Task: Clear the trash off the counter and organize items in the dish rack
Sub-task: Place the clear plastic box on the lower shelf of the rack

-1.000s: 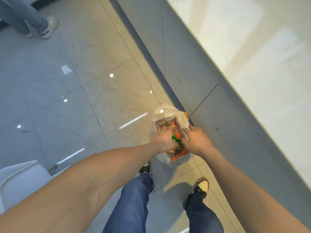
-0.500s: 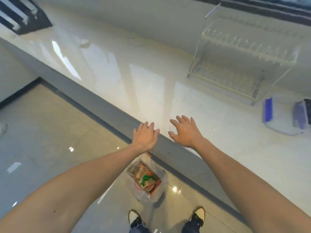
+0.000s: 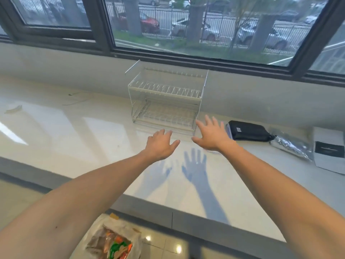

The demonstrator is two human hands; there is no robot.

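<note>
An empty white two-tier wire dish rack (image 3: 166, 101) stands at the back of the glossy white counter (image 3: 74, 131), under the window. My left hand (image 3: 160, 144) hovers over the counter just in front of the rack, fingers spread, holding nothing. My right hand (image 3: 211, 135) is also spread and empty, near the rack's front right corner. A clear plastic bag (image 3: 113, 242) full of orange, green and brown trash sits on the floor below the counter edge.
Right of the rack lie a black pouch (image 3: 248, 130), a silver foil packet (image 3: 291, 144) and a white box with a black label (image 3: 328, 150). A small pale scrap (image 3: 13, 109) lies at the counter's far left. A dark-framed window (image 3: 186, 53) runs behind.
Both hands let go of the trash bag on the floor and rose over the counter toward the dish rack. The view swung up from the floor to the counter and window.
</note>
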